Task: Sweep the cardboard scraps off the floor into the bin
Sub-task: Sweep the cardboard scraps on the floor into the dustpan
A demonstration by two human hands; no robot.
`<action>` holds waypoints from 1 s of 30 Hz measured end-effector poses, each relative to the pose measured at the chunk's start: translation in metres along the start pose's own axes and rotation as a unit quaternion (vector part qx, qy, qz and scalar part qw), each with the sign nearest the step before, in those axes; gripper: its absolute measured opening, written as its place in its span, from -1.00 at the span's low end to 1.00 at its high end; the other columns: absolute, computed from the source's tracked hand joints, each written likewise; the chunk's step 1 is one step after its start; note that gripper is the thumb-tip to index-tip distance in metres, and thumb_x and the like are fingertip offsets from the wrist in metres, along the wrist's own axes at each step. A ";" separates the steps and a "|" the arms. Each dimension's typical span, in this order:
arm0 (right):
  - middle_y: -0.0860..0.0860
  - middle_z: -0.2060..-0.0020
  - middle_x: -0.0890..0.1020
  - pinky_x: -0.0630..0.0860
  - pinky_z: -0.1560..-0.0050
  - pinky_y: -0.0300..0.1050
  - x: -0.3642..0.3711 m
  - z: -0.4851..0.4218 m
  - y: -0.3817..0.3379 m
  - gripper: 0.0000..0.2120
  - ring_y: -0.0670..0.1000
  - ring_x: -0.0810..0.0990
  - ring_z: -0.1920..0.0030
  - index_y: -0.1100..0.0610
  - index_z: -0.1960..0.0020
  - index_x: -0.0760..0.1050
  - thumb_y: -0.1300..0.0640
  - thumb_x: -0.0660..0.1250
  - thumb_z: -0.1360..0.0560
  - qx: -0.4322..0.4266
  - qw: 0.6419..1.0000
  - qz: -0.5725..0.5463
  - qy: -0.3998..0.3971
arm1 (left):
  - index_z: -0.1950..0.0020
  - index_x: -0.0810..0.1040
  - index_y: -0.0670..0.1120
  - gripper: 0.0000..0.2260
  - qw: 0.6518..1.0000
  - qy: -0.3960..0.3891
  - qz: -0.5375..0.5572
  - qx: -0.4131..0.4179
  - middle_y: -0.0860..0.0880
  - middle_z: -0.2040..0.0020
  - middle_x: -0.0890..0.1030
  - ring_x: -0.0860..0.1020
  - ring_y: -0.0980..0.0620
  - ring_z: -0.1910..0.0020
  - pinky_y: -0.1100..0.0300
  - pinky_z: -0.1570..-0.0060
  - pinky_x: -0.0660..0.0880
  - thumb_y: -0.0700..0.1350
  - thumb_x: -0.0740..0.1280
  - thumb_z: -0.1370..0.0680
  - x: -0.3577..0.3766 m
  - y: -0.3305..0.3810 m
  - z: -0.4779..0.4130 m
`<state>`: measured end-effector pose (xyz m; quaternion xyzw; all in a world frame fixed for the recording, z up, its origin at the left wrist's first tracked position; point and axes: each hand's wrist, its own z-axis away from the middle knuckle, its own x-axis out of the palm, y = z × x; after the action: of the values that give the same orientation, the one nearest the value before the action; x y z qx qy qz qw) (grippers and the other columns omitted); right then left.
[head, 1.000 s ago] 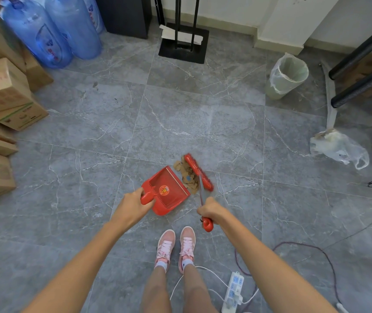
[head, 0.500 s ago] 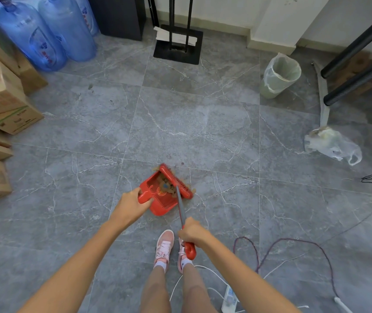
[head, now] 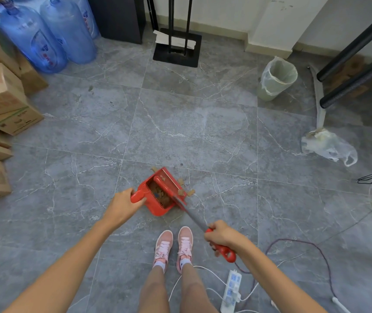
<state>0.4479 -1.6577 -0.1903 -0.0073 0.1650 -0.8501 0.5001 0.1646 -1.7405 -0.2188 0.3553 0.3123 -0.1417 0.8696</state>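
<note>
A red dustpan (head: 158, 210) rests on the grey tile floor in front of my feet, and my left hand (head: 121, 205) grips its handle. My right hand (head: 222, 237) holds the red end of a small broom (head: 194, 216) whose grey shaft runs up-left, with its red head inside the pan. Brown cardboard scraps (head: 161, 196) lie in the pan under the broom head. A few scraps (head: 189, 192) sit on the floor just past the pan's right lip. The pale green bin (head: 276, 79) with a clear liner stands far right, near the wall.
Cardboard boxes (head: 2, 109) and blue water bottles (head: 45, 39) line the left side. A black stand base (head: 177, 50) is at the back. A crumpled plastic bag (head: 329, 146) lies right. A white power strip (head: 231, 290) and cables trail by my feet.
The broom head swept the scrap pile left into the dustpan and now lies inside it. My right hand moved right and lower, tilting the shaft. The pan barely shifted.
</note>
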 end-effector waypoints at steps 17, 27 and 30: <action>0.13 0.47 0.40 0.39 0.60 -0.27 -0.066 0.013 -0.042 -0.94 -0.02 0.37 0.56 0.31 0.16 0.39 0.40 0.18 -0.47 0.004 0.997 -0.066 0.029 | 0.21 0.51 -0.16 -0.79 0.996 0.066 0.045 -0.041 -0.06 0.41 0.52 0.46 -0.01 0.41 0.09 0.35 0.35 -0.05 0.41 -0.49 -0.028 -0.040 0.050; 0.14 0.28 0.50 0.47 0.55 -0.16 -0.005 -0.023 -0.079 -0.92 0.09 0.54 0.41 0.24 0.00 0.40 0.30 0.24 -0.50 -0.080 0.967 0.215 0.108 | 0.23 0.51 -0.16 -0.82 0.992 0.093 0.054 -0.063 -0.08 0.41 0.54 0.46 -0.02 0.42 0.10 0.36 0.36 -0.11 0.44 -0.47 -0.034 -0.070 0.071; 0.23 -0.15 0.54 0.56 -0.02 0.00 0.013 -0.045 -0.086 -0.71 0.22 0.56 -0.14 0.27 -0.25 0.43 0.31 0.20 -0.54 -0.092 0.918 0.361 0.135 | 0.25 0.48 -0.17 -0.78 0.991 0.096 0.049 -0.073 -0.08 0.43 0.51 0.42 -0.02 0.44 0.16 0.39 0.32 -0.09 0.43 -0.48 -0.034 -0.075 0.072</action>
<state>0.3601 -1.6185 -0.2098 0.1216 0.3001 -0.5855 0.7432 0.1350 -1.8433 -0.1969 0.3176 0.3862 -0.0410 0.8651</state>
